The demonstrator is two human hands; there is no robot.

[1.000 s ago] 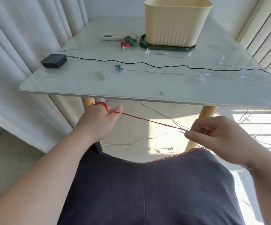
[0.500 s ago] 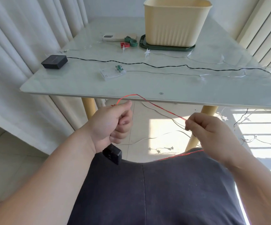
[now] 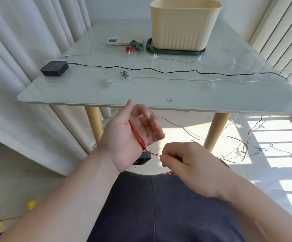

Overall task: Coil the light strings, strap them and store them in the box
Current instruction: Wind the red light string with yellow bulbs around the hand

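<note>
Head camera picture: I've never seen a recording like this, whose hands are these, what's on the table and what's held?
No machine here: a person wears one camera on the head, looking down at their own bare hands. The left hand has a red light string looped round its palm; the right hand pinches the string's loose run. On the table lie a cream box on a green tray, red and green straps, a phone, a black battery box and a clear battery case, each with its string.

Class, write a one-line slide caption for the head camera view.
Red light string looped around the left hand while the right hand pinches its strand.
</note>
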